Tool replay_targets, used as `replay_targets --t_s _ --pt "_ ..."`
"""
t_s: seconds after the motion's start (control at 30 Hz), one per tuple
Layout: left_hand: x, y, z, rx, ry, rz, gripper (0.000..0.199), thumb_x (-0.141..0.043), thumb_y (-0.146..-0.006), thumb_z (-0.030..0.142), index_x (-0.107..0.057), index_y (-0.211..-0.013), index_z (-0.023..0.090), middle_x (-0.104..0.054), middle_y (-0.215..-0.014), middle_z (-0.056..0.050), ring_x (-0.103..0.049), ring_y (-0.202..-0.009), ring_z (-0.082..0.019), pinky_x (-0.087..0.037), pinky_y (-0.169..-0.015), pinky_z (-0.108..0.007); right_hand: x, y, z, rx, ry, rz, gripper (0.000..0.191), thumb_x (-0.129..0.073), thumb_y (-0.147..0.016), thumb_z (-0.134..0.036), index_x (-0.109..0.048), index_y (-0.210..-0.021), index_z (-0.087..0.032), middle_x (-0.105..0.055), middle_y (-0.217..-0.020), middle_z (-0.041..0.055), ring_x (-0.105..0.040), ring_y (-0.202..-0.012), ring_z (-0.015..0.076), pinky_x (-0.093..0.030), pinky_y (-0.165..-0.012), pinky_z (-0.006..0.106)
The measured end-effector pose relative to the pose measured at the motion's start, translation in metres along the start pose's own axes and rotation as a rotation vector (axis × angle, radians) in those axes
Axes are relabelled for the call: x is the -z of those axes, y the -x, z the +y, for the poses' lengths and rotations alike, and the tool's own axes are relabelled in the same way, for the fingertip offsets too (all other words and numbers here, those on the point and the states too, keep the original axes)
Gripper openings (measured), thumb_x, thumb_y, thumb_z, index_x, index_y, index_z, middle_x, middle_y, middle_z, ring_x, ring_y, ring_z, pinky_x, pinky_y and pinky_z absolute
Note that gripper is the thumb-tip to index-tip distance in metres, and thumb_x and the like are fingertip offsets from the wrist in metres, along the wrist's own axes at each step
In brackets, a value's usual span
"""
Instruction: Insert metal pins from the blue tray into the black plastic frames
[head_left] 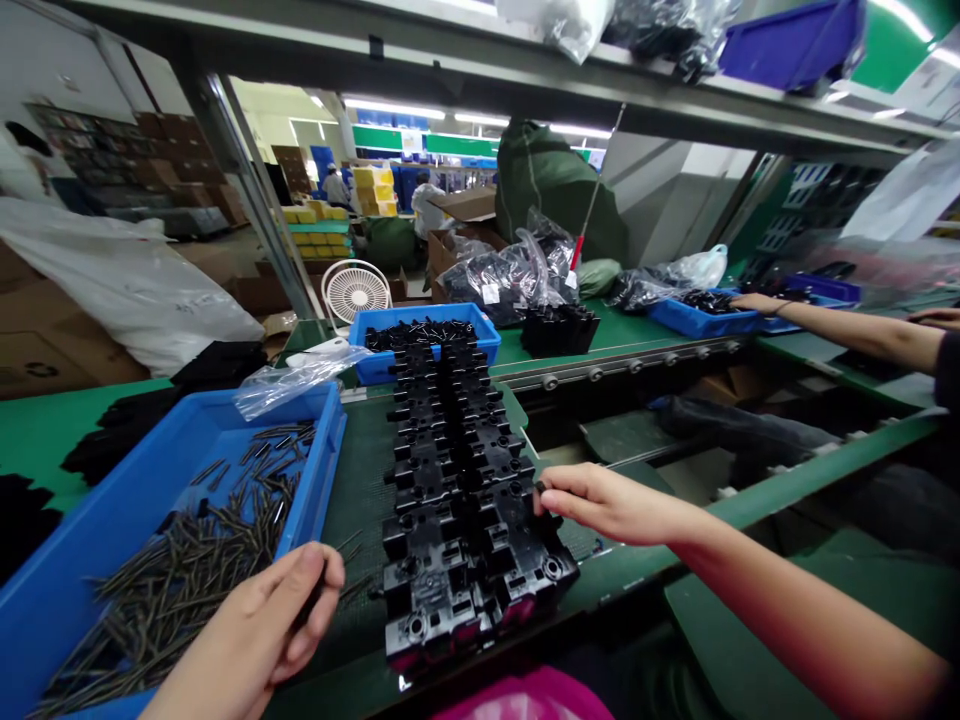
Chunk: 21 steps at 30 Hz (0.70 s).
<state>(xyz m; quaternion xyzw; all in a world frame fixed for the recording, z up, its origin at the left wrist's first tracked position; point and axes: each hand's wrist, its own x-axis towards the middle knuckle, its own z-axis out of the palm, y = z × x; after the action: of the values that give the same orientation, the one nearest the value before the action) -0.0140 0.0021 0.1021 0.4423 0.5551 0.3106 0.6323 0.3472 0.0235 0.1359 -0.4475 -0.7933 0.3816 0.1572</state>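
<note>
The right hand [615, 505] is the nearer one to the black plastic frame [461, 510], w/ its fingers [577, 490] pressed together & the tips right at the frame's right edge. They may pinch a tiny dark pin there, but it's too small to be sure. The frame lies flat on the green tabletop [360, 640], just ahead of the person & between the hands. Its long axis runs from near to far, so it points away from the person, & it sits left of the right fingers. The left hand [247, 635] is over the near corner of the blue tray [330, 440], w/ its fingers curled in. Can't tell if they hold a pin. Lots of thin dark metal pins [187, 590] lie loose in that tray, right under the left hand, & a few are on the tabletop by the frame. Past the frame, a clear plastic bag [292, 380] lies on the tray's far rim. Farther on is a second blue tray [420, 312] full of small black parts [420, 335], w/ a pile of black plastic parts [559, 330] to its right. Farther right, a co-worker's arm [847, 330] reaches over a third blue tray [697, 320], & a white fan [356, 292] stands way back
</note>
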Motion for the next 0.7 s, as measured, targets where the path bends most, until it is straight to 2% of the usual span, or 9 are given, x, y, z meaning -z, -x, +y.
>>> replay_targets --t_s 0.1,0.2,0.3,0.37,0.43,0.5,0.7 --pt "-0.006 0.000 0.009 -0.052 -0.252 -0.040 0.046 -0.043 -0.084 0.061 -0.063 -0.086 0.020 -0.031 -0.054 0.006 -0.024 -0.049 -0.009 -0.022 -0.044 -0.020 -0.002 -0.001 0.008 -0.040 -0.037 0.029 0.036 -0.037 -0.097 -0.041 -0.061 -0.091 -0.014 -0.057 -0.078 0.0007 -0.049 -0.067 0.0107 -0.039 -0.061 0.021" --pt "-0.010 0.001 0.018 -0.108 -0.516 -0.057 0.046 -0.045 -0.083 0.060 -0.062 -0.110 0.025 -0.046 -0.064 0.003 -0.037 -0.052 -0.012 -0.028 -0.047 -0.022 -0.002 -0.001 0.009 -0.018 -0.045 0.032 0.027 -0.044 -0.095 -0.036 -0.060 -0.103 -0.016 -0.060 -0.087 0.0015 -0.053 -0.075 0.0118 -0.041 -0.067 0.021" --pt "-0.014 0.001 0.026 -0.167 -0.636 -0.067 0.044 -0.045 -0.085 0.055 -0.055 -0.119 0.029 -0.055 -0.069 0.004 -0.048 -0.060 -0.015 -0.036 -0.057 -0.022 0.001 0.001 0.002 -0.020 -0.053 0.032 0.024 -0.049 -0.093 -0.033 -0.053 -0.110 -0.017 -0.058 -0.083 -0.0004 -0.052 -0.072 0.0112 -0.041 -0.065 0.021" --pt "-0.018 0.000 0.031 -0.193 -0.668 -0.104 0.037 -0.043 -0.087 0.052 -0.056 -0.111 0.027 -0.054 -0.064 0.005 -0.050 -0.064 -0.015 -0.038 -0.064 -0.023 0.003 0.001 -0.004 -0.035 -0.036 0.013 0.019 -0.047 -0.094 -0.034 -0.054 -0.100 -0.017 -0.056 -0.077 -0.0016 -0.049 -0.068 0.0102 -0.039 -0.061 0.020" --pt "-0.023 -0.003 0.036 -0.198 -0.689 -0.158 0.033 -0.041 -0.088 0.052 -0.058 -0.091 0.024 -0.052 -0.061 0.005 -0.048 -0.062 -0.014 -0.036 -0.064 -0.023 0.003 0.000 -0.006 -0.039 0.000 -0.027 0.023 -0.044 -0.095 -0.036 -0.055 -0.089 -0.016 -0.055 -0.075 -0.0019 -0.048 -0.066 0.0094 -0.038 -0.059 0.019" --pt "-0.028 -0.007 0.040 -0.200 -0.708 -0.198 0.036 -0.040 -0.089 0.053 -0.054 -0.076 0.022 -0.050 -0.059 0.005 -0.046 -0.060 -0.013 -0.035 -0.061 -0.023 0.001 -0.003 -0.006 -0.037 0.038 -0.061 0.027 -0.043 -0.096 -0.037 -0.056 -0.085 -0.016 -0.055 -0.072 -0.0023 -0.046 -0.064 0.0090 -0.036 -0.057 0.019" --pt "-0.041 -0.020 0.044 -0.199 -0.726 -0.242 0.037 -0.040 -0.088 0.052 -0.051 -0.073 0.020 -0.047 -0.057 0.006 -0.042 -0.057 -0.014 -0.032 -0.056 -0.024 0.000 -0.010 -0.004 0.001 0.160 -0.058 0.029 -0.044 -0.096 -0.038 -0.057 -0.085 -0.015 -0.054 -0.069 -0.0024 -0.044 -0.059 0.0085 -0.031 -0.053 0.020"
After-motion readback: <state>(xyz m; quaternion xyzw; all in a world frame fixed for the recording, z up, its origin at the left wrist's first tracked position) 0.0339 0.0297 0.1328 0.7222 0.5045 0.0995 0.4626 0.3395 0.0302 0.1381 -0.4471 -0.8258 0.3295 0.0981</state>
